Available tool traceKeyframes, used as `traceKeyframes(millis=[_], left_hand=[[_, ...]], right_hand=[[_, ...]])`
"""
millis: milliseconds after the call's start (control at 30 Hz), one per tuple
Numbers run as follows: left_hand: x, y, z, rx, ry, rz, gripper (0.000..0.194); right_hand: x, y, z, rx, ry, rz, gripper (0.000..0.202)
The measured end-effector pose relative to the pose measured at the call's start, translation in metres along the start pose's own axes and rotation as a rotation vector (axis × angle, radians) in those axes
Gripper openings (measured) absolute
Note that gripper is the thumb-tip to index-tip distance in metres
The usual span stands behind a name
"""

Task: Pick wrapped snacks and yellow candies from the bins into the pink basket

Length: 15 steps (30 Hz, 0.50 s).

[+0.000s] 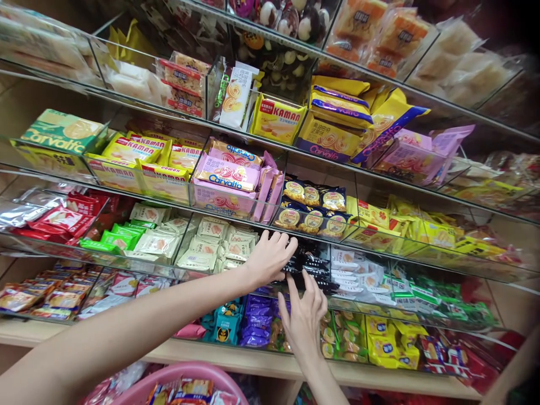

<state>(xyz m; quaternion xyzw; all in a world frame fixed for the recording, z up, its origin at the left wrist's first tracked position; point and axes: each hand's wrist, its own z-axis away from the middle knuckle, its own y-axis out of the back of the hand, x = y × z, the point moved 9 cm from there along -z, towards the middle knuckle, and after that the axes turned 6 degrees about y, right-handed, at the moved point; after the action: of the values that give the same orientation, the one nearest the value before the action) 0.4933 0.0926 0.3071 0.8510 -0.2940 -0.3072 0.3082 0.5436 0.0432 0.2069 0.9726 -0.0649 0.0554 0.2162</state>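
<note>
Tiered shelves, black packets, pink basket below

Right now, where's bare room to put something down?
The thin wooden ledge looks bare between the purple packets and pink basket. It's crowded at the black packets, where the left hand and right hand are, with round cookies above.
</note>
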Motion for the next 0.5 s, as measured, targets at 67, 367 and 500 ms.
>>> traceKeyframes(millis=[67,367,500], left_hand=[[0.003,0.010,0.007,0.037,-0.027,0.002,0.077],[-0.033,0.083,0.077,0.253,0.165,0.678,0.080],[-0.064,0.046,0.144,0.023,0.628,1.328,0.064]], right_hand=[[0.000,-0.001,0.001,0.001,-0.002,0.000,0.038],[-0.003,0.029,0.014,0.057,-0.150,-0.170,0.041],[-0.015,0.044,0.045,-0.003,-0.400,-0.526,0.044]])
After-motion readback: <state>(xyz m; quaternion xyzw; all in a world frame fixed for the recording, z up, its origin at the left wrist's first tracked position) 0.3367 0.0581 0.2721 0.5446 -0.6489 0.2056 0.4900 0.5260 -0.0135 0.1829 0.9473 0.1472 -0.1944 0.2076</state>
